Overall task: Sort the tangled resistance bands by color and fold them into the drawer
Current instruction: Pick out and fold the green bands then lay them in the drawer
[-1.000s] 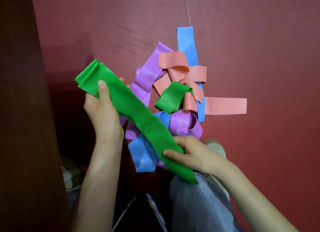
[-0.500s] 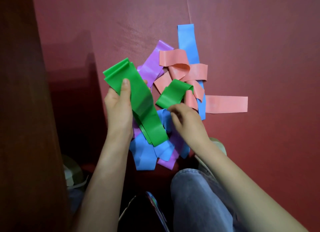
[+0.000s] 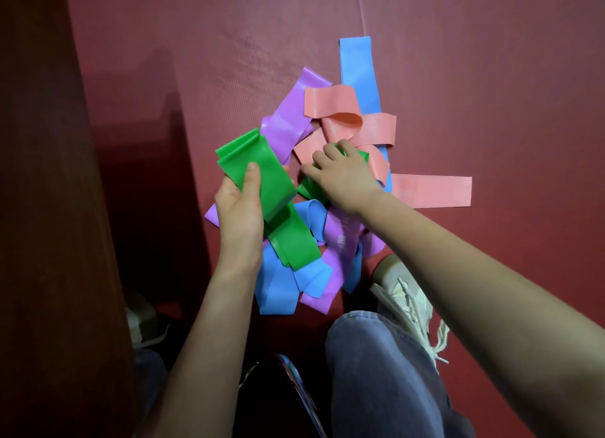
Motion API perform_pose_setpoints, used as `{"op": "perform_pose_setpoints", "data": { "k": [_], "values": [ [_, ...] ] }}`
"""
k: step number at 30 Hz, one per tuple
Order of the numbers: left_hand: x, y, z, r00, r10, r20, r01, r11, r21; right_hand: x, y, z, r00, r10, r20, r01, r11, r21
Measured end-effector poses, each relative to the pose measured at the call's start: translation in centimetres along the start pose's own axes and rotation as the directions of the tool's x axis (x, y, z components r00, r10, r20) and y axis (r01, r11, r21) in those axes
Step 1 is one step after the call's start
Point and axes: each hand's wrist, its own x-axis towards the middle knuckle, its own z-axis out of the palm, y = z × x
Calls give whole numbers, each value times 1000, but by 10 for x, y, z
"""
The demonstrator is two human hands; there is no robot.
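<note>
A tangle of resistance bands lies on a red mat (image 3: 491, 94). My left hand (image 3: 239, 205) grips a folded green band (image 3: 265, 182), thumb on top, and its loose end hangs down over the blue bands (image 3: 281, 287). My right hand (image 3: 340, 179) reaches into the pile with its fingers curled round a second green band (image 3: 309, 189), mostly hidden under the hand. Pink bands (image 3: 432, 190), purple bands (image 3: 291, 120) and a long blue band (image 3: 358, 71) lie crossed around it.
A dark brown wooden panel (image 3: 42, 208) stands along the left. My knee in grey jeans (image 3: 376, 365) and a pale laced shoe (image 3: 402, 293) sit just below the pile. Another shoe (image 3: 144, 320) shows at lower left. Open mat lies to the right and beyond.
My left hand has folded the long green band up and brought it toward the pile. My right hand let go of its lower end and moved up onto the second green band.
</note>
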Motion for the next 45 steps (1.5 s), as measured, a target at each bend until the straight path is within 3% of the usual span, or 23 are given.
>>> {"op": "perform_pose_setpoints", "data": {
  "k": [3, 7, 10, 13, 15, 18, 19, 23, 27, 30, 34, 36, 41, 45],
  "values": [
    [1, -2, 0, 1000, -9, -7, 9, 1000, -9, -5, 3, -4, 999, -22, 28, 23, 1000, -20],
    [0, -3, 0, 1000, -17, -8, 17, 1000, -18, -6, 8, -10, 979, -185, -92, 183, 983, -24],
    [0, -5, -1, 999, -35, -11, 35, 998, -58, -13, 11, -14, 974, -222, -50, 227, 939, 260],
    [0, -9, -3, 998, -58, -12, 57, 995, -79, -20, 12, -25, 998, -15, 61, -22, 819, 573],
    [0, -11, -4, 997, -76, -24, 73, 994, -84, -24, 11, -33, 982, 119, 150, -191, 609, 770],
    [1, -15, -6, 993, -97, -69, 93, 993, -69, -27, 6, -44, 945, 171, 278, -279, -16, 960],
    [1, -16, -6, 991, -103, -85, 98, 993, -61, -27, 6, -47, 940, 167, 298, -273, -152, 950],
    [3, -16, -7, 982, -141, -126, 134, 989, -63, -32, 2, -60, 976, 79, 205, -143, -482, 864],
    [3, -15, -7, 966, -258, 22, 259, 962, -87, -37, -5, -67, 995, 1, 96, -74, -638, 766],
    [5, -12, -3, 945, -313, 93, 324, 936, -136, -38, -14, -69, 987, -66, 144, -153, -629, 762],
    [9, -7, -4, 960, -259, 105, 276, 941, -198, -42, -18, -62, 954, -63, 294, -299, -287, 910],
    [9, -6, -5, 964, -241, 114, 259, 949, -180, -47, -19, -58, 943, -61, 327, -332, -223, 916],
    [5, -5, -4, 956, -253, 147, 278, 943, -184, -46, -29, -48, 952, 196, 236, -217, -115, 969],
    [4, -5, -5, 953, -260, 154, 287, 939, -191, -45, -34, -46, 900, 371, 228, -200, -112, 973]
  ]
}}
